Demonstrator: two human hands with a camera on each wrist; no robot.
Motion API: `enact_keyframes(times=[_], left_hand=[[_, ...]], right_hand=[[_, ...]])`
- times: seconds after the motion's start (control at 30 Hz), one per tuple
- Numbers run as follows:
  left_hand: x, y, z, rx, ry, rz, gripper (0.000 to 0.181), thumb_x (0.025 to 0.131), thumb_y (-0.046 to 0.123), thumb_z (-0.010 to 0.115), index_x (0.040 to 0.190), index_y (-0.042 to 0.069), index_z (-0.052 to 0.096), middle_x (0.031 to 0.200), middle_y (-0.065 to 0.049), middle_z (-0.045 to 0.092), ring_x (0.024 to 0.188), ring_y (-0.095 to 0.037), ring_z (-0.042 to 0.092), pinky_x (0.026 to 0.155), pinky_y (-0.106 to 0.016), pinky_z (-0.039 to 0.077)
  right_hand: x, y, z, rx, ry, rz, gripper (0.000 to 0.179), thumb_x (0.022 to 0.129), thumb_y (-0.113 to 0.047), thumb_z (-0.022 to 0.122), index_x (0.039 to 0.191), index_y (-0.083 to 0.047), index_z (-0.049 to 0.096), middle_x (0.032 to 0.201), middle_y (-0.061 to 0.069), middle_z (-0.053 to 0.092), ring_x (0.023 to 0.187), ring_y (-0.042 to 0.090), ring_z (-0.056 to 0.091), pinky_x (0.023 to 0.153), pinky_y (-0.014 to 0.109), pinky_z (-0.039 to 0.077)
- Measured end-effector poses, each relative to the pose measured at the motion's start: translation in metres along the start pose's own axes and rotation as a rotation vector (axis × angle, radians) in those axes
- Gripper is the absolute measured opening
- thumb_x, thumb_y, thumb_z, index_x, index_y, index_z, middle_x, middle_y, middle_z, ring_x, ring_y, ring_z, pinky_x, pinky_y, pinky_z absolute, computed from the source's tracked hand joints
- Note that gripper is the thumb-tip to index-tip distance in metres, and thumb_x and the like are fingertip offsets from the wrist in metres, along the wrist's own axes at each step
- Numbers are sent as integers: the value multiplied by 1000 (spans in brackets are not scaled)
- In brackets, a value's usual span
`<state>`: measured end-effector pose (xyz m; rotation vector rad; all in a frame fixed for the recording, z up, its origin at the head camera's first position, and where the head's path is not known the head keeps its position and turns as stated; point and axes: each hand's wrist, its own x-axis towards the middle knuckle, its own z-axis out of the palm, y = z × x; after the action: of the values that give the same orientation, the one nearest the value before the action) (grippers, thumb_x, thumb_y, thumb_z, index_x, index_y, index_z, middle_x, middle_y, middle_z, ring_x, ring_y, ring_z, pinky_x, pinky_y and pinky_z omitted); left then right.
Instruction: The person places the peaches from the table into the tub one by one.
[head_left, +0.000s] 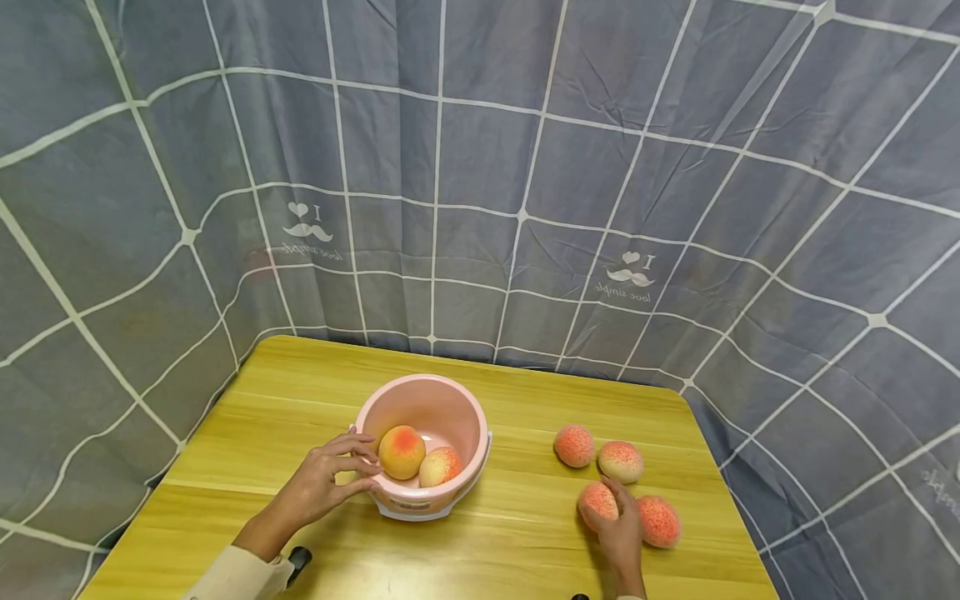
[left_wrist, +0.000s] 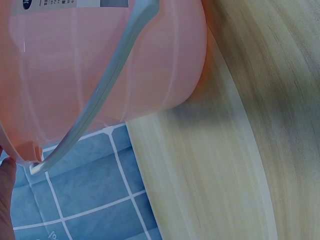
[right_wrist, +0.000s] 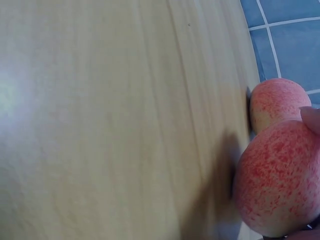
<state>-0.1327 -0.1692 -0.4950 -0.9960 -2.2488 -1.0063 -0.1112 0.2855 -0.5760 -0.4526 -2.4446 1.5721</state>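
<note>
A pink bucket (head_left: 468, 417) with a pale grey handle (left_wrist: 100, 92) stands on the table, and in it lie an orange-yellow peach (head_left: 402, 452) and a paler one with a red blush (head_left: 441, 467). My left hand (head_left: 330, 479) grips the bucket's near-left rim, fingers over the edge and thumb lower down. To the right, my right hand (head_left: 621, 529) holds a red-speckled peach (right_wrist: 280, 180) between thumb and fingers. Another red peach (head_left: 659, 522) sits just right of that hand. Beyond it are a cream-and-red peach (head_left: 621, 461) and a red one (head_left: 574, 445).
The yellow wood-grain table (head_left: 300, 392) has rounded far corners. A grey-blue curtain (head_left: 480, 242) with white grid lines hangs around its back and sides. Bare tabletop lies between the bucket and the peaches on the right.
</note>
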Motion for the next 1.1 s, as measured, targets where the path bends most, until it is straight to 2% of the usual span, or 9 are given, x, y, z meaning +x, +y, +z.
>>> enact_keyframes(times=[0.3,0.5,0.67,0.87,1.1], left_hand=[[2,3,-1,29,18,1,29,57,1,87,81,13,77,95,2,67,100,-34,63,113,-13,28],[3,5,-2,27,18,-5,30,58,0,87,82,14,77,95,2,68,100,-34,63,112,-12,27],[4,4,-2,6,21,9,30,57,-1,87,82,13,76,94,1,67,100,-35,63,113,-15,28],[3,1,-2,-32,20,25,27,59,0,86,81,11,76,92,-3,67,101,-34,62,114,-18,29],[3,1,-2,-24,26,24,30,57,-2,86,82,12,76,93,0,67,101,-33,62,114,-19,30]], right_hand=[[-5,3,6,27,-5,25,67,82,-8,77,139,3,44,143,30,34,134,47,31,111,64,28],[-7,7,8,35,10,66,77,84,-12,76,147,0,33,145,30,32,130,48,37,108,63,35],[-10,12,13,57,45,87,87,82,-14,78,149,2,24,144,31,32,129,48,37,107,62,35],[-12,15,16,108,64,120,93,81,-19,80,150,1,21,144,30,30,129,48,36,107,62,35],[-12,16,16,123,54,127,93,80,-20,80,150,0,21,145,30,29,130,48,35,108,63,34]])
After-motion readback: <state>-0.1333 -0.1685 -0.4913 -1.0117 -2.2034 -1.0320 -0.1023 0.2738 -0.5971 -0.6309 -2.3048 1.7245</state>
